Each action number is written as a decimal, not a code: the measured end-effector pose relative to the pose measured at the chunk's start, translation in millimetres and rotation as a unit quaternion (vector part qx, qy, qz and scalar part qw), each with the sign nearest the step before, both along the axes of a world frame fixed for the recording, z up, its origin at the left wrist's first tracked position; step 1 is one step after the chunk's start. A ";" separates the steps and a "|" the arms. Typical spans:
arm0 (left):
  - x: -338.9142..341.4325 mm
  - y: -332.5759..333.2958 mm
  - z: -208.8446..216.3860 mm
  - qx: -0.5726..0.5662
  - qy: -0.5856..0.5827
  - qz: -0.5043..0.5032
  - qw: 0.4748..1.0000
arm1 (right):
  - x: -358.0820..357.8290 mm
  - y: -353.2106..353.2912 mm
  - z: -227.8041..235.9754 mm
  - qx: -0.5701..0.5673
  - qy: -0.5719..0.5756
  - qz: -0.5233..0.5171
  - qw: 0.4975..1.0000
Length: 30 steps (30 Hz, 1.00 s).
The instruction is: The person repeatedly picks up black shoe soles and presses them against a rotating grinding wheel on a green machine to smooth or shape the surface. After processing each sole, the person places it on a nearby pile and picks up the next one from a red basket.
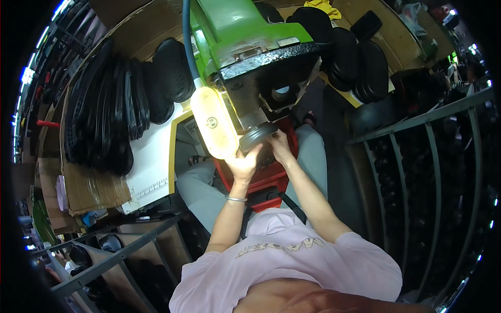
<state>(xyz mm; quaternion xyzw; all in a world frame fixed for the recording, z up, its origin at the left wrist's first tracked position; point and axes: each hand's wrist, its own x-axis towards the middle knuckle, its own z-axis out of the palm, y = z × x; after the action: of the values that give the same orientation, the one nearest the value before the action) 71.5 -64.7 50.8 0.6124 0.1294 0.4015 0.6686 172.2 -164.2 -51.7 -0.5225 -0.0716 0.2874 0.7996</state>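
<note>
Both of my hands grip a black shoe sole (257, 136) below the head of a green machine (253, 31). My left hand (243, 164) is closed on the sole's near left edge, partly behind a pale yellow lamp-like housing (214, 125) on a blue-grey cable. On the right edge, the fingers of my right hand (281, 147) are wrapped around the sole. Its rounded end faces up, close to the dark opening of the machine; whether it touches anything there I cannot tell. A red tray or bin (266, 182) lies under my hands, between my knees.
Black soles (104, 109) are packed in a cardboard box at the left, beside a white board (152, 167) with yellow edging. More stacked soles (344, 60) stand at the back right. Metal racks (412, 125) flank me, and a yellow cloth (324, 8) lies at the back.
</note>
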 end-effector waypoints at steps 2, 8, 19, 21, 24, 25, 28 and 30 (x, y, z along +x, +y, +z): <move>-3.6 -5.8 7.9 -0.045 -0.011 -0.018 0.999 | -5.1 -6.2 -25.3 0.158 0.180 -0.011 0.971; 0.8 -5.6 2.8 -0.067 -0.017 -0.035 0.997 | 30.1 -46.4 -36.8 0.062 0.004 -0.203 0.977; -12.8 21.5 26.2 0.036 0.026 -0.067 0.997 | 72.9 -115.3 152.6 -0.260 -0.404 -0.364 0.798; -21.3 24.2 32.2 -0.026 0.009 -0.066 0.997 | 69.4 -109.7 168.6 -0.264 -0.447 -0.349 0.780; -40.5 41.2 17.6 -0.052 -0.007 -0.077 0.996 | 60.1 -93.8 186.0 -0.245 -0.474 -0.323 0.782; -46.1 46.7 13.4 -0.011 -0.011 -0.051 0.999 | 56.9 -89.4 189.7 -0.238 -0.478 -0.313 0.786; -59.6 53.2 20.2 -0.030 -0.024 -0.021 0.999 | 46.5 -79.0 189.4 -0.196 -0.448 -0.278 0.827; -66.8 57.0 23.1 -0.065 -0.066 -0.002 0.996 | 39.5 -70.3 190.1 -0.165 -0.448 -0.253 0.841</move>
<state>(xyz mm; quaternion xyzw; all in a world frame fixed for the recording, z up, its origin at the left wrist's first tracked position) 4.7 -7.7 73.9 0.5399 0.1097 0.4302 0.7151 211.7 -234.5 138.4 -0.7187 -0.2387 -0.1830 0.6269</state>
